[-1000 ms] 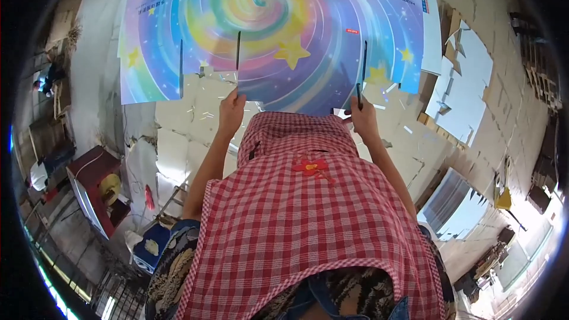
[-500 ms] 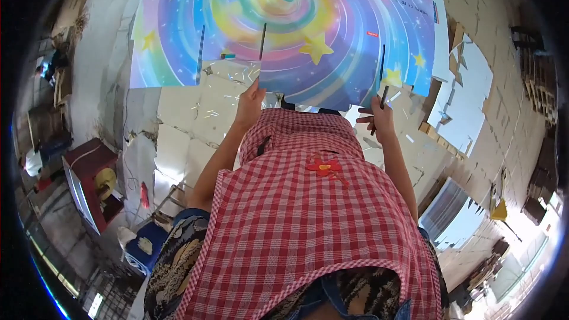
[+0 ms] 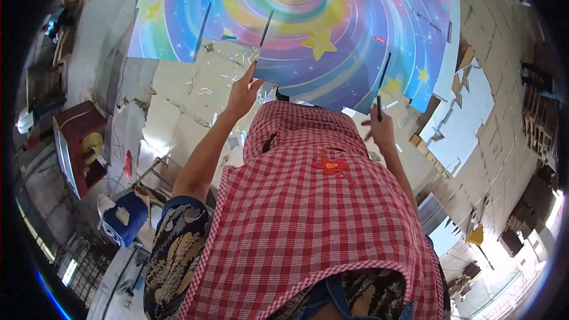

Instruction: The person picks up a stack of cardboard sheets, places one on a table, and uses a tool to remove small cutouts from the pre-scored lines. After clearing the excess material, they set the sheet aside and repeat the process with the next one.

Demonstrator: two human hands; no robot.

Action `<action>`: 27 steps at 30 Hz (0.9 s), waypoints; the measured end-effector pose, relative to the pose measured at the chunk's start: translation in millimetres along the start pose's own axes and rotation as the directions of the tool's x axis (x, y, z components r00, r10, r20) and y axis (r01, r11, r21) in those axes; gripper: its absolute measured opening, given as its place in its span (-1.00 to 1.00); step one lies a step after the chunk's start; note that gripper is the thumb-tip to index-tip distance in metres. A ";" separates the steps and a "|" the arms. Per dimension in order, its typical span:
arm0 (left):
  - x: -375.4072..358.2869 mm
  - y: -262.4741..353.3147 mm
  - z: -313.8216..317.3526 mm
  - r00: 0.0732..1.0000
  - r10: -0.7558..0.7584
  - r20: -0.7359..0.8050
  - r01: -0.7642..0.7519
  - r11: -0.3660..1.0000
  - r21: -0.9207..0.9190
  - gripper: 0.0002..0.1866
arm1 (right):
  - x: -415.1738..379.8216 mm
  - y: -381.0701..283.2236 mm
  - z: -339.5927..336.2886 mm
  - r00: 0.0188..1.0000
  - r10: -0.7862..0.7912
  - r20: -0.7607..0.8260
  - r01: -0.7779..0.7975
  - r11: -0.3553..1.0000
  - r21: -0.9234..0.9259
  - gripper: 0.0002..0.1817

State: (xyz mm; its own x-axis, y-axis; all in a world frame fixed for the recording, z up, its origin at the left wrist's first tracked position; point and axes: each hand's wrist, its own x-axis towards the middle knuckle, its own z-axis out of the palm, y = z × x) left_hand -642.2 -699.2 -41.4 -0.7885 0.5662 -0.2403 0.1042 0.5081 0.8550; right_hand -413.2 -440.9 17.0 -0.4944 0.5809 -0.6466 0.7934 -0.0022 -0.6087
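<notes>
A large printed cardboard sheet (image 3: 349,29) with a rainbow swirl and yellow stars lies in front of me, cut by several dark slots. My left hand (image 3: 242,96) grips the left edge of its near middle flap, thumb and fingers pinching near the corner. By the flap's right near corner, my right hand (image 3: 381,129) is closed around a thin dark stick-like tool (image 3: 379,106), whose exact kind I cannot make out. Some fingers of that hand stick out to the left. My red checked apron (image 3: 308,201) reaches up to the flap's near edge.
Scattered paper scraps (image 3: 204,90) litter the pale floor below the sheet. White cardboard offcuts (image 3: 465,121) lie at right. To the left stand a dark red box (image 3: 80,148) and a blue-seated stool (image 3: 125,216).
The view has shifted and turned slightly. My left hand has moved up and left along the flap, still gripping it. My right hand, with the dark tool, sits slightly lower at the right corner.
</notes>
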 end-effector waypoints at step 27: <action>-48.5 54.4 95.0 0.867 -0.476 0.149 0.385 0.450 -0.806 -0.72 | 3.8 -48.2 14.0 0.612 -0.524 0.593 0.724 0.672 -0.154 -0.36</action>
State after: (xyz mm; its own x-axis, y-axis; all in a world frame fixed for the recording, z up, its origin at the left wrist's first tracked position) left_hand -540.7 -637.3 -26.9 -0.6429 0.3459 -0.6834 -0.7452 -0.0761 0.6625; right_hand -458.3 -450.0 37.5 -0.9285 -0.1257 -0.3494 0.2300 0.5441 -0.8068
